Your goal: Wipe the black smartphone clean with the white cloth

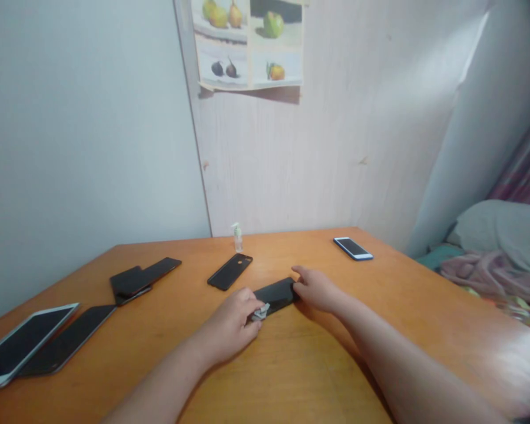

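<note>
A black smartphone lies face up on the wooden table in front of me. My left hand is closed on a small folded grey cloth at the phone's left end. At the other end, my right hand grips the phone's edge with the thumb near its side, the index finger reaching past the far corner. Just beyond the phone is a black phone case with a round hole. My fingers hide both ends of the phone.
A small clear pump bottle stands at the back of the table. A white-fronted phone lies back right. At left are a white tablet, a dark tablet partly under it, and overlapping dark devices.
</note>
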Demonstrator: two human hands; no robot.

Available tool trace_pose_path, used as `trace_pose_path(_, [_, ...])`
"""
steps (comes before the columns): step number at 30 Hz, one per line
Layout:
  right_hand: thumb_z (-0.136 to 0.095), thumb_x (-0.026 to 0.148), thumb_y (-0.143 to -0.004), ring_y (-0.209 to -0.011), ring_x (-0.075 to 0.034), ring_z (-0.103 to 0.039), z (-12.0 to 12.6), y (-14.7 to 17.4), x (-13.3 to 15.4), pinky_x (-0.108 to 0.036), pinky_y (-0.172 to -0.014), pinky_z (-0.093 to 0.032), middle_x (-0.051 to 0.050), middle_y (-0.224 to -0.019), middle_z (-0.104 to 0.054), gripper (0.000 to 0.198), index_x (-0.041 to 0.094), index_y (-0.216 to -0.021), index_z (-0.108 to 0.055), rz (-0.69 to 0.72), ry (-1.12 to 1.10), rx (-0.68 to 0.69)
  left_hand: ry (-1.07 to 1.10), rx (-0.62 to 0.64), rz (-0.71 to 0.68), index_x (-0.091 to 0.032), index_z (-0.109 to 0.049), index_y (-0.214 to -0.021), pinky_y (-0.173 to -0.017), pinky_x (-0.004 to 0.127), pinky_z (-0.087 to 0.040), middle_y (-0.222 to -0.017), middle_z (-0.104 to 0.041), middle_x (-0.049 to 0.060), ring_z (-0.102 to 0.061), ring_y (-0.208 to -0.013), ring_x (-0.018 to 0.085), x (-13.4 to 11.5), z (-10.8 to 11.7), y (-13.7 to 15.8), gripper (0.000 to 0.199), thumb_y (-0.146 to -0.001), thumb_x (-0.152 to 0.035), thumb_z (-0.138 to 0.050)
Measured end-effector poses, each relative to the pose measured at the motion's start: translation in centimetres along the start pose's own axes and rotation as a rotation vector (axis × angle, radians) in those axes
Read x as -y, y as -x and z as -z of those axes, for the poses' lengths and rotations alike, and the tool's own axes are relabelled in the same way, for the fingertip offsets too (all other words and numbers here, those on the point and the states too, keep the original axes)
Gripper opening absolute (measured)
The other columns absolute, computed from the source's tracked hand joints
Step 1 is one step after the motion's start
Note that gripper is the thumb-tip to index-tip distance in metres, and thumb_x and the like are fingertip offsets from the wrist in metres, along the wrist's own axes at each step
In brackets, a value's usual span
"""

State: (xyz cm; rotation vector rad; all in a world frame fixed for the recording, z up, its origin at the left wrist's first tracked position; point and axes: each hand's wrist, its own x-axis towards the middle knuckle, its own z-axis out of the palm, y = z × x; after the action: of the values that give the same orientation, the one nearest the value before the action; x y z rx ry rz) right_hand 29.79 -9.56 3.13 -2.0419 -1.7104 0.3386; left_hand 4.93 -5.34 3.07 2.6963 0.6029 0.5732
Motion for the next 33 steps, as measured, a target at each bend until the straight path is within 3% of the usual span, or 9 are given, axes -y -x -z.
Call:
trace_pose_path(3, [-0.056,0.039,-0.082,-0.1,-0.027,-0.063,0.8,0.5,-0.1,-0.034,-0.084,-0.047,-0.015,-0.112,-0.068,0.064,0.011,-0.138,-0.047,0.03,-0.011,0.056,0.028,-0.001,0.029,-0.021,-0.068,-0.089,-0.073,0.027,-0.041,-0.085,-0.058,0.004,-0.055,-0.083,0.017,0.2,0.3,0.1,0.02,-0.088,-0.018,-0.048])
trace_pose_path(6, [-0.068,0.06,-0.068,-0.114,-0.031,-0.056,1.4,0.9,-0.6,-0.038,-0.093,-0.043,-0.016,-0.13,-0.058,0.091,0.016,-0.143,-0.042,0.145,0.043,0.147,0.067,-0.025,0.076,-0.021,-0.068,-0.088,-0.074,0.027,-0.042,-0.084,-0.06,0.004,-0.057,-0.084,0.018,0.7,0.5,0.1,0.02,-0.09,-0.023,-0.048])
trace_pose_path(9, [-0.074,0.064,-0.057,-0.124,-0.035,-0.046,1.6,0.8,-1.1,-0.042,-0.1,-0.038,-0.016,-0.139,-0.049,0.11,0.019,-0.148,-0.033,0.226,0.119,0.212,0.154,-0.091,0.139,-0.02,-0.066,-0.088,-0.076,0.028,-0.043,-0.086,-0.064,0.004,-0.058,-0.085,0.018,1.6,0.3,0.0,0.018,-0.09,-0.027,-0.049])
trace_pose_path(12, [-0.076,0.059,-0.057,-0.119,-0.034,-0.05,1.4,0.5,-1.3,-0.041,-0.097,-0.04,-0.015,-0.133,-0.053,0.101,0.019,-0.143,-0.04,0.233,0.138,0.238,0.306,-0.181,0.233,-0.018,-0.063,-0.094,-0.074,0.027,-0.045,-0.086,-0.066,0.002,-0.06,-0.081,0.017,2.8,-0.3,-0.1,0.018,-0.09,-0.029,-0.05])
trace_pose_path(15, [-0.075,0.058,-0.058,-0.113,-0.033,-0.053,1.5,0.3,-1.1,-0.039,-0.092,-0.042,-0.014,-0.126,-0.057,0.087,0.02,-0.133,-0.051,0.257,0.155,0.234,0.321,-0.234,0.291,-0.016,-0.062,-0.093,-0.072,0.027,-0.046,-0.084,-0.066,0.002,-0.061,-0.078,0.016,3.8,-0.7,-0.3,0.018,-0.088,-0.03,-0.051])
trace_pose_path(23, [-0.072,0.061,-0.06,-0.103,-0.032,-0.056,1.7,0.3,-0.7,-0.037,-0.082,-0.044,-0.013,-0.111,-0.06,0.064,0.02,-0.109,-0.067,0.311,0.202,0.239,-0.013,-0.167,0.223,-0.018,-0.067,-0.075,-0.072,0.029,-0.044,-0.078,-0.061,0.003,-0.058,-0.079,0.018,2.6,0.2,-0.4,0.019,-0.086,-0.026,-0.054])
trace_pose_path(28, [-0.07,0.063,-0.062,-0.098,-0.031,-0.057,1.9,0.6,-0.5,-0.036,-0.076,-0.045,-0.014,-0.108,-0.06,0.06,0.019,-0.103,-0.069,0.321,0.219,0.239,-0.301,-0.066,0.043,-0.019,-0.069,-0.088,-0.081,0.034,-0.044,-0.09,-0.066,0.007,-0.059,-0.088,0.02,0.1,0.6,0.8,0.025,-0.093,-0.021,-0.045])
trace_pose_path(33, [-0.072,0.06,-0.06,-0.095,-0.031,-0.058,2.3,0.8,0.1,-0.037,-0.072,-0.046,-0.015,-0.104,-0.061,0.055,0.019,-0.097,-0.072,0.295,0.196,0.221,-0.362,-0.013,0.043,-0.02,-0.069,-0.099,-0.081,0.036,-0.046,-0.094,-0.071,0.008,-0.062,-0.087,0.021,-0.7,0.8,1.6,0.03,-0.094,-0.017,-0.039])
